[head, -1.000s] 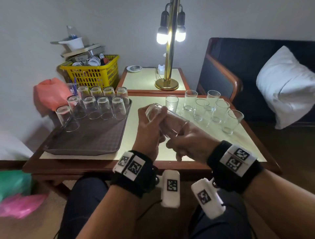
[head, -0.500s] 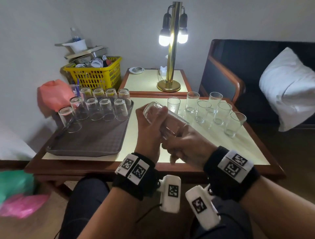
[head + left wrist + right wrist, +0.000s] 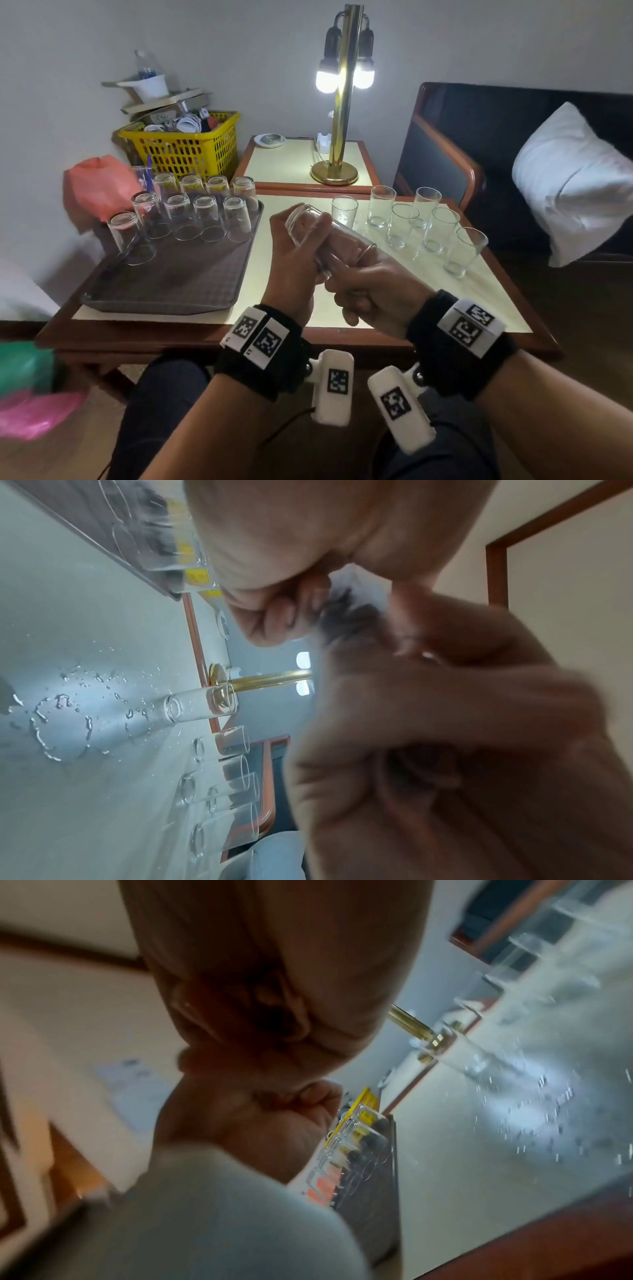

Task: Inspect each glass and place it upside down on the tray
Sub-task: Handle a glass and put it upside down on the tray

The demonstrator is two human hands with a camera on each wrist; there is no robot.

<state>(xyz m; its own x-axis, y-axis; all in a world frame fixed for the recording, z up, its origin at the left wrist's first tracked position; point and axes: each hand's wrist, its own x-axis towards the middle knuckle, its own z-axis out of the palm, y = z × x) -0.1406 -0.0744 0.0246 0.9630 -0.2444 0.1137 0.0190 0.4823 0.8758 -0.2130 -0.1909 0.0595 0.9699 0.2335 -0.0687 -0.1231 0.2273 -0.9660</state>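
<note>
Altogether sixteen clear, smooth-walled tumblers are in the head view. One glass [image 3: 325, 240] is held tilted on its side above the table [image 3: 284, 308], base up toward the tray and mouth toward the person. The left hand [image 3: 294, 260] wraps its fingers round the base end; the right hand [image 3: 370, 291] curls round the rim end.

Nine inverted glasses [image 3: 181, 212] stand mouth-down on the tray [image 3: 171, 287], a dark, rectangular piece with a fine checked texture and a raised rim. Four sit in its far row, four in the next, and one [image 3: 128, 238] alone nearer the person at its left edge.

Right of the tray, six upright glasses [image 3: 404, 224] stand on the bare tabletop. Water droplets [image 3: 68, 718] bead the surface around them.

The table has a pale, glossy top framed in reddish wood. Behind the tray, against a plain grey wall, are a yellow latticed plastic basket [image 3: 185, 150] and an orange bag [image 3: 99, 185]. Beyond the tray's far right corner, a second small table carries a brass lamp [image 3: 339, 137] with two lit bulbs. Farther right of the tray are a dark wooden-armed sofa [image 3: 479, 137] and one white pillow [image 3: 568, 185].
</note>
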